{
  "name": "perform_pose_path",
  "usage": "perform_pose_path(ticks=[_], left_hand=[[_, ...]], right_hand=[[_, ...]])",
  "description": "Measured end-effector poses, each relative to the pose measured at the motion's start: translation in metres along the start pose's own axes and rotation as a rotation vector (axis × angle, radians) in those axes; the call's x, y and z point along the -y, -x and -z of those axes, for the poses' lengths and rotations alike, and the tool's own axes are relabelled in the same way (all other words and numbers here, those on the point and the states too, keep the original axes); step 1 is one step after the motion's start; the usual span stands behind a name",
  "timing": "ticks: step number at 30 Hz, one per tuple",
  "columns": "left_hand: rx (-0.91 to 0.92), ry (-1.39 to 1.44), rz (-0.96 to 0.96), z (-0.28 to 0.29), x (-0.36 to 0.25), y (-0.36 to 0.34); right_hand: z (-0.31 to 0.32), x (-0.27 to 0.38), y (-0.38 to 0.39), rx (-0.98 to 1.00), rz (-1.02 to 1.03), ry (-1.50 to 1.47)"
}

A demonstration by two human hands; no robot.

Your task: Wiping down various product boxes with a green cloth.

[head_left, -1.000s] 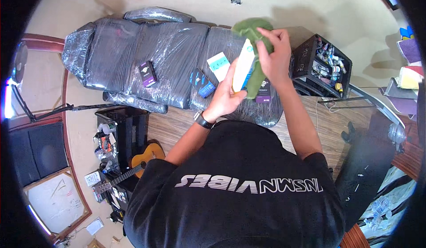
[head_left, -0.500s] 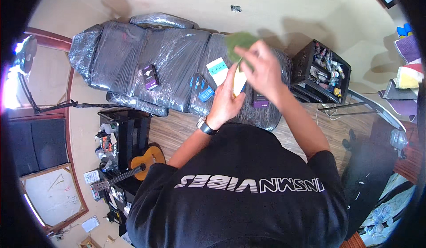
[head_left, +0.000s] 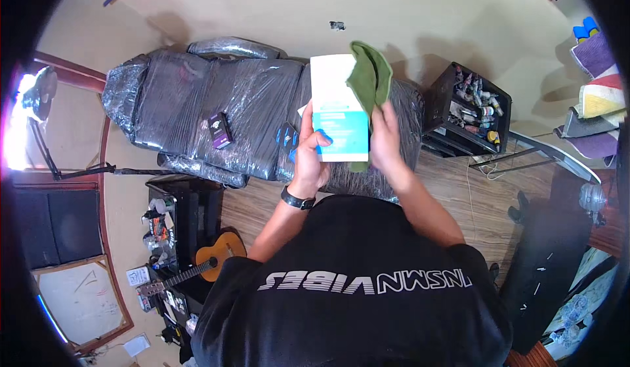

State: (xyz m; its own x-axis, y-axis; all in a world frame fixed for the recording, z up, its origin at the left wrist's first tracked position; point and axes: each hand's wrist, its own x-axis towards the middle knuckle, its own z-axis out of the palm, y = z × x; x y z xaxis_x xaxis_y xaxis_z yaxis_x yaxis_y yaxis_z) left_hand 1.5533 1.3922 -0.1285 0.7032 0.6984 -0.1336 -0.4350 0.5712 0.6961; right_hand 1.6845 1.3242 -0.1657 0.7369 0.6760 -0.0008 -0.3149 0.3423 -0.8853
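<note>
My left hand [head_left: 311,158] grips a white and turquoise box [head_left: 341,134] by its left side, thumb across the front face. Against the box's right side, my right hand [head_left: 387,137] holds a folded green cloth [head_left: 372,78], whose upper part flops over the box's top right corner. Some of the right fingers are hidden behind the box and cloth. Below the hands is a reclining chair [head_left: 252,98] wrapped in clear plastic film. On it lie a black and purple box [head_left: 220,131] and, close to my left hand, a blue and black box [head_left: 286,139], partly covered.
Right of the chair stands a black cart [head_left: 438,101] full of small bottles. A guitar [head_left: 220,255] leans by a black shelf [head_left: 197,203] at the left. A lamp arm [head_left: 79,169] reaches in from the left, and towels [head_left: 600,108] hang at far right.
The white and turquoise box is now held up with its broad face showing. My right hand and the cloth have come down from a blurred, higher position to the box's right side.
</note>
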Motion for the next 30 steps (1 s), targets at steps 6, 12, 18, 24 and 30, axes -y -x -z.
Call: perform_pose_path(ticks=[6, 12, 18, 24, 30], left_hand=[[-0.173, -0.374, -0.216, 0.004, 0.008, -0.02], [-0.022, -0.552, -0.286, -0.009, 0.005, -0.008], [-0.046, -0.843, -0.369, 0.001, 0.007, -0.015], [0.191, -0.434, -0.073, 0.009, 0.02, 0.001], [0.072, 0.145, -0.034, 0.001, 0.007, -0.01]], right_hand=[[0.004, 0.004, 0.041, 0.16, 0.144, 0.128], [0.016, 0.03, 0.035, 0.28, 0.151, 0.361], [0.014, 0.047, 0.033, 0.453, 0.159, 0.528], [0.006, 0.064, 0.005, 0.304, 0.379, 0.605], [0.005, 0.078, 0.04, 0.46, 0.779, 1.038]])
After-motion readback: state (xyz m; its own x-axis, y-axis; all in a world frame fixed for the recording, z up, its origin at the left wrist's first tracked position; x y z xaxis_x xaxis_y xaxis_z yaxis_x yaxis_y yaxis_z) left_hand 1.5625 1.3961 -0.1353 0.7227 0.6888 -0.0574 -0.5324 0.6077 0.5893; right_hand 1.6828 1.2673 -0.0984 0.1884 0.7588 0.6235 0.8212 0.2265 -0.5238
